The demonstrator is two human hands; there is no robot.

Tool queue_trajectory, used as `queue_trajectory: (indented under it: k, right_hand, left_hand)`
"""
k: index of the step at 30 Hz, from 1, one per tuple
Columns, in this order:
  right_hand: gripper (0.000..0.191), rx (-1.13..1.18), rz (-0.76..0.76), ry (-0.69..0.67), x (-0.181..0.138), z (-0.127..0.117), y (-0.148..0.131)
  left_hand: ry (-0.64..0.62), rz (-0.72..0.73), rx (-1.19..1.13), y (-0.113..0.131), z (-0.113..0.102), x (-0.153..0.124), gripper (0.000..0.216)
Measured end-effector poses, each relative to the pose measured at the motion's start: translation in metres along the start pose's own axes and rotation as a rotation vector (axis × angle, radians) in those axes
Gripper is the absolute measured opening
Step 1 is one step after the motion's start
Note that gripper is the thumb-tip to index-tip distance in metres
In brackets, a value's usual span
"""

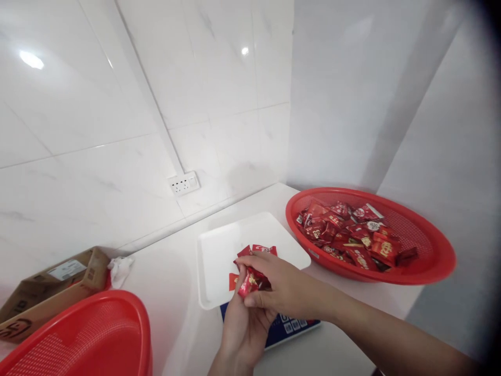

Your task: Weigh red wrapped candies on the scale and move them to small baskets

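Observation:
My left hand is turned palm up and cupped around several small red wrapped candies. Over them curls my right hand, its fingers and thumb closed on the same handful. More red wrappers show just past the right fingers; whether they rest on the tray or in the hands I cannot tell. Beneath the hands lies a white tray on a blue scale, whose keypad is partly covered by my wrists.
To the right, a red plastic basket holds many red wrapped candies. Another red basket stands at the lower left, beside an open cardboard box and a crumpled white tissue. A wall socket sits above the white table.

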State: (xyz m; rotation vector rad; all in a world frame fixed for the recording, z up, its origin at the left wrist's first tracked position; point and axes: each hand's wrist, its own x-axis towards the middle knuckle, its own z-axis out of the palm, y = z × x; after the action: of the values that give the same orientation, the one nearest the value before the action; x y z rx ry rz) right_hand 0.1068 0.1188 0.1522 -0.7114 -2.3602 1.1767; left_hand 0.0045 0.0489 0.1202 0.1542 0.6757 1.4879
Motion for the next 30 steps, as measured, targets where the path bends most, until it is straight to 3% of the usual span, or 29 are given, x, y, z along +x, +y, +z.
queue_trajectory:
  k: [8, 13, 18, 23, 30]
  right_hand:
    - [0.040, 0.101, -0.119, 0.195, 0.018, 0.010, 0.004]
    - [0.037, 0.193, -0.018, 0.303, 0.025, 0.007, 0.008]
    - [0.040, 0.492, 0.111, 0.326, 0.036, -0.002, 0.010]
    - [0.035, 0.537, 0.223, 0.324, 0.052, -0.009, 0.031]
    - [0.035, 0.541, 0.236, 0.410, 0.056, -0.020, 0.047]
  left_hand:
    - [0.143, 0.087, -0.055, 0.013, 0.001, 0.002, 0.023]
    - [0.163, 0.097, -0.044, 0.018, 0.001, 0.001, 0.026]
    - [0.176, 0.110, -0.064, 0.022, -0.001, 0.001, 0.024]
    - [0.271, 0.305, -0.087, 0.031, -0.005, -0.001, 0.017]
    - [0.223, 0.425, -0.142, 0.052, -0.011, -0.006, 0.024]
